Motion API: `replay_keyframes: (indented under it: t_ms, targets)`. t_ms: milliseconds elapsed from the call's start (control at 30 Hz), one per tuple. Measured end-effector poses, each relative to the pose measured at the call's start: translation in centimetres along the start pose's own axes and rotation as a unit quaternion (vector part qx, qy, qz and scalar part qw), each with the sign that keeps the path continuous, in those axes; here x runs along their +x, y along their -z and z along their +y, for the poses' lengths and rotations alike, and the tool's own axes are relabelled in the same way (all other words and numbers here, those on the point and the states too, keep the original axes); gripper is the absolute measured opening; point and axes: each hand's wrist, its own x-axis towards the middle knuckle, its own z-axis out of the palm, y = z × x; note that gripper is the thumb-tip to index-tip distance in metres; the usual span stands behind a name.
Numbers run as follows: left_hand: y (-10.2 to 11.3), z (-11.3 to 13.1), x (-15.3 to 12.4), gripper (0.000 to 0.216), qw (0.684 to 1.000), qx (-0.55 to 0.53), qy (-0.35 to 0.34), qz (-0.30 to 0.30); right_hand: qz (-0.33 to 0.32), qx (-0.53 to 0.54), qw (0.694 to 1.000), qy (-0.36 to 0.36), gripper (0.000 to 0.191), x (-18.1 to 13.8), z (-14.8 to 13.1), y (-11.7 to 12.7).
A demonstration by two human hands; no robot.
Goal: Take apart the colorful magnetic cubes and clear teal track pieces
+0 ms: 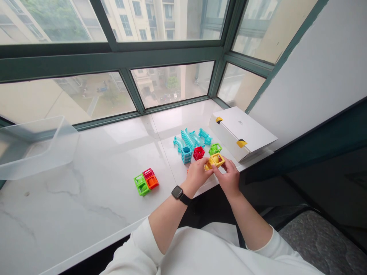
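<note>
1. So the yellow block piece (217, 159) is up in both hands, over the near edge of the counter (114, 204), right of the middle. Can't tell if it's one part or two joined.
2. Left hand (198, 173): fingers curled in, pinching the piece's left end, which they partly hide. Black watch (177, 192) on that wrist.
3. Right hand (229, 177): thumb on the near side, fingers bent in behind, pinching the right end. Neither hand looks spread wide.
4. Handling tips, imo: grip the frame rather than the openings, keep one hand steady while the other turns or presses, and push straight so nothing twists. I'd work further in from the edge too; a slip there could mean the floor.
5. Loose blocks just past the hands: one red block (198, 153), one green block (215, 149). There's a sliver of orange by the left hand, can't tell what.
6. One blue tower (186, 154); the blue track pieces (189, 137) behind it overlap too much to count.
7. Left of the hands, one four-cube cluster (139, 178): two green, one red, one orange.
8. One white box (243, 130) far right, one clear bin (61, 145) far left.
</note>
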Motion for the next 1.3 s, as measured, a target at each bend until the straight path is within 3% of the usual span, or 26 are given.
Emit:
replay_keyframes:
  t_ms: [233,367,467,600,733,867,1067,1200,1300]
  targets:
    - [0.0,0.0,-0.1,0.026,0.999,0.031,-0.013,-0.005,-0.003,0.008,1.000,0.002,0.049,-0.2,-0.1,-0.2]
    - [0.6,-0.4,-0.3,0.046,0.995,0.078,-0.069,0.003,-0.005,0.018,1.000,-0.003,0.050,-0.3,-0.2,-0.2]
    - [2.3,-0.7,-1.5,0.058,0.985,0.086,-0.145,0.040,-0.016,0.033,0.999,-0.005,0.050,-0.4,-0.3,-0.1]
    - [5.7,-1.5,-5.4,0.047,0.976,0.088,-0.182,0.081,-0.018,0.047,0.999,-0.006,0.050,-0.7,-0.1,-0.1]
    - [9.1,-4.2,-9.9,0.031,0.971,0.117,-0.150,0.142,-0.005,0.039,0.999,0.005,0.050,-1.0,0.5,-0.6]
    - [11.9,-9.2,-13.3,0.026,0.958,0.181,-0.083,0.206,0.007,0.029,0.999,0.015,0.051,-1.0,0.9,-1.0]
    - [13.9,-15.9,-16.1,0.042,0.934,0.261,0.062,0.237,0.002,0.028,1.000,0.009,0.060,-1.1,0.8,-1.1]
    - [13.9,-17.2,-16.6,0.049,0.944,0.243,0.091,0.204,0.018,0.033,0.999,0.025,0.072,-0.9,0.3,-0.3]
    - [13.5,-16.8,-16.9,0.050,0.954,0.217,0.091,0.186,0.066,0.022,0.995,0.068,0.069,-0.7,-1.0,0.8]
